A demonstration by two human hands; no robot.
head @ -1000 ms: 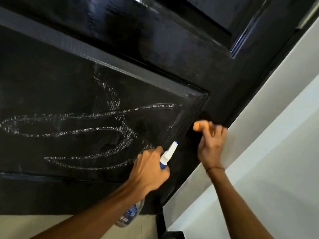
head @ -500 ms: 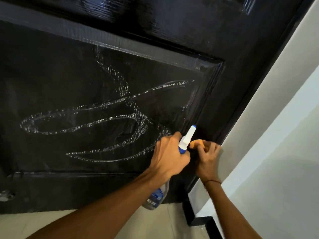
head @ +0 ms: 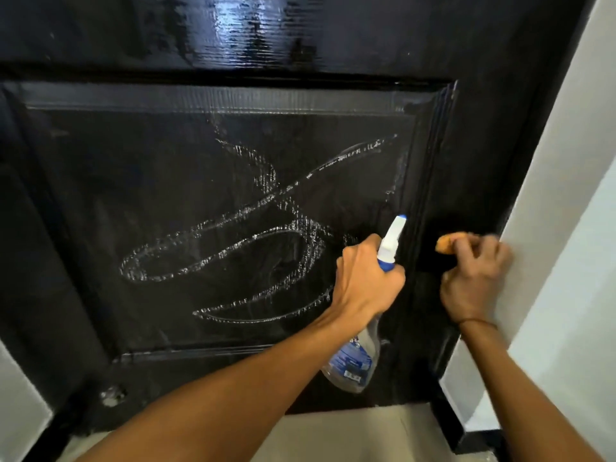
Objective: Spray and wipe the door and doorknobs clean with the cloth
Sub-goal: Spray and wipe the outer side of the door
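A glossy black panelled door [head: 166, 181] fills the view, with white looping streaks of spray [head: 266, 235] across its lower recessed panel. My left hand [head: 363, 281] grips a clear spray bottle [head: 353, 361] with a white and blue nozzle [head: 393, 238] pointing up, held in front of the panel's right edge. My right hand [head: 473, 278] presses a small orange cloth [head: 448, 243] against the door's right stile, near the door's edge. No doorknob is in view.
A white wall [head: 566, 195] runs along the right of the door, with a black skirting [head: 466, 435] at its foot. Beige floor [head: 333, 435] lies below the door. A small pale mark [head: 111, 395] sits at the door's lower left.
The view has levelled and shifted, showing the whole lower panel. My right hand with the cloth has moved right, away from the bottle, along the door's right stile. The left hand keeps the bottle.
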